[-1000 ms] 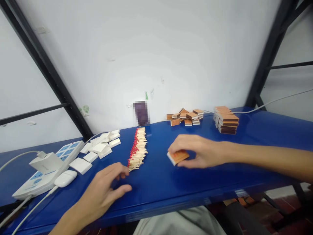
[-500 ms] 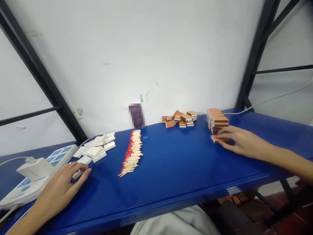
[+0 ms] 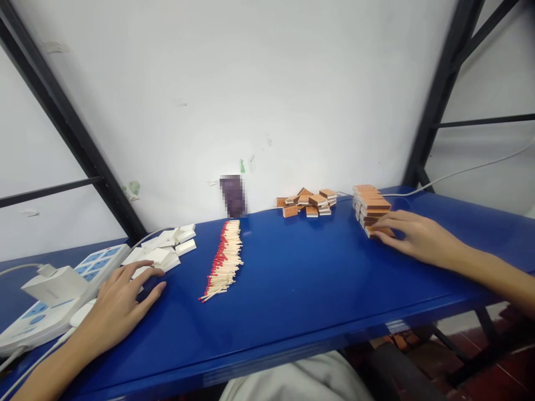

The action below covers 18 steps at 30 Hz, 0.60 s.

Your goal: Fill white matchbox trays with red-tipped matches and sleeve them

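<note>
My right hand [image 3: 422, 239] grips an orange and white matchbox [image 3: 371, 231] between thumb and fingers, low against the near side of the matchbox stack [image 3: 374, 201]. My fingers hide part of that box. At the left, my left hand [image 3: 119, 306] has its fingers apart at the near edge of a loose pile of small white boxes [image 3: 167, 250]. Fingers partly cover the nearest white piece, and I cannot tell whether they touch it. A long row of red-tipped matches [image 3: 225, 259] lies between the hands.
More orange matchboxes [image 3: 309, 201] lie in a loose heap by the wall. A white power strip [image 3: 94, 267] with a plugged-in charger [image 3: 56, 285] and cables runs beside my left arm. Black metal posts rise at both ends of the blue table [image 3: 284, 312].
My right hand's matchbox has shifted slightly right, in against the stack. My left hand has moved a little right, and its fingers have spread further over the white pieces.
</note>
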Tool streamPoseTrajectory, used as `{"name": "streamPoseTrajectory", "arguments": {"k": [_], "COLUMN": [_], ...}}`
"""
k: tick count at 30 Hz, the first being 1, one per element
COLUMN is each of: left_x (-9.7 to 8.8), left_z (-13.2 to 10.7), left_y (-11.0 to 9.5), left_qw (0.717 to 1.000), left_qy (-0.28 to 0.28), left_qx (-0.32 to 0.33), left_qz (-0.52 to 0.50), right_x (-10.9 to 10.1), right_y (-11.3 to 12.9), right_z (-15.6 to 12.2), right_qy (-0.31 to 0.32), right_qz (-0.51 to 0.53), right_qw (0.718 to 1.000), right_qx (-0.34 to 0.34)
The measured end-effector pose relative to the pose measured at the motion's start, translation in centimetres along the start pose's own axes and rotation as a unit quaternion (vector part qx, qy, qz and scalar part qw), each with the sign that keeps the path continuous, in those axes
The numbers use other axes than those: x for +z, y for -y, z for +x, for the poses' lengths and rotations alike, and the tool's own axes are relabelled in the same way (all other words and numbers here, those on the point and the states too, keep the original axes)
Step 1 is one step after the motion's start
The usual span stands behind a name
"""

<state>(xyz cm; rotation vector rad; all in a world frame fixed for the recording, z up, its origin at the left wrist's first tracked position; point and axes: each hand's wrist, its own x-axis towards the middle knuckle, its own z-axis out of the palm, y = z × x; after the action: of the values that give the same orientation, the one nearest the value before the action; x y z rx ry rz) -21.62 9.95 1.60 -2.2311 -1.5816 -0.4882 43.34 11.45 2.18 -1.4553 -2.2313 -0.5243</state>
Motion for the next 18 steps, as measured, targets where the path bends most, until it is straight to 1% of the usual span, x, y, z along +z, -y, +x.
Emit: {"name": "streamPoseTrajectory", "arguments": {"k": [2, 3, 5, 9, 11, 13, 15, 18], "left_x": [0.0, 0.0, 0.1, 0.2, 0.2, 0.2, 0.2, 0.0], "left_z": [-0.1, -0.1, -0.2, -0.3, -0.4, -0.4, -0.5, -0.5], "left_y": [0.1, 0.1, 0.2, 0.2, 0.2, 0.2, 0.1, -0.2], "left_qw": [1.000, 1.000, 1.000, 1.000, 1.000, 1.000, 1.000, 1.000], "left_qy": [-0.004, -0.007, -0.014, -0.026, -0.030, -0.029, -0.024, -0.020], "left_qx": [0.004, 0.007, 0.011, 0.011, 0.010, 0.008, 0.007, 0.001], "left_qz": [0.002, 0.003, 0.003, 0.003, 0.004, 0.005, 0.006, 0.004], "right_x": [-0.6, -1.0, -1.6, -2.0, -1.8, -1.5, -1.3, -1.0], "right_y": [0.7, 1.0, 1.3, 0.5, 0.0, -0.3, -0.4, -0.5], "right_z": [0.6, 1.0, 1.9, 3.0, 3.0, 2.9, 2.7, 2.6], "right_qy": [-0.059, -0.095, -0.109, -0.034, 0.005, 0.029, 0.031, 0.018], "right_qz": [-0.048, -0.081, -0.137, -0.158, -0.155, -0.148, -0.144, -0.151], "right_qw": [0.997, 0.991, 0.982, 0.984, 0.983, 0.981, 0.980, 0.980], "right_qx": [0.016, 0.040, 0.071, 0.081, 0.101, 0.123, 0.135, 0.132]}}
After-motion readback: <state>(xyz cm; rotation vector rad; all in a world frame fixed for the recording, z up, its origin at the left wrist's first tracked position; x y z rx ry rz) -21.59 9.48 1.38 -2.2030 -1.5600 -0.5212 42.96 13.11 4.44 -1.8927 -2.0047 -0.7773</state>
